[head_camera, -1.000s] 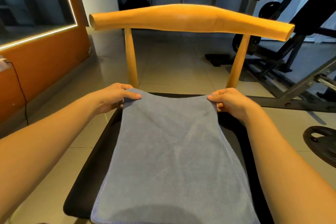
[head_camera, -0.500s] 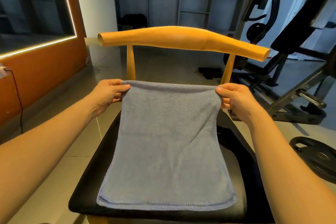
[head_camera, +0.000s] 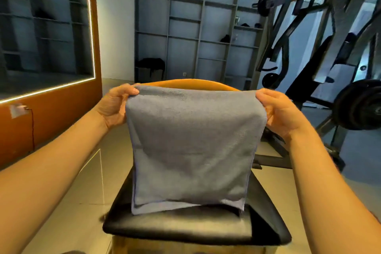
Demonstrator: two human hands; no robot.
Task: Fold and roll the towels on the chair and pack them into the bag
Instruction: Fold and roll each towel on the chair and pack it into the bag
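A soft grey cloth towel is held up over the black padded chair seat. Its top left corner is pinched by the left hand, and its top right corner by the right hand. Two layers are seen at the bottom edge, low over the seat. If one corner were let slip, the fold could be lost and the towel dropped. Open floor is seen on the left. A black metal weight rack stands on the far right. No bag is seen.
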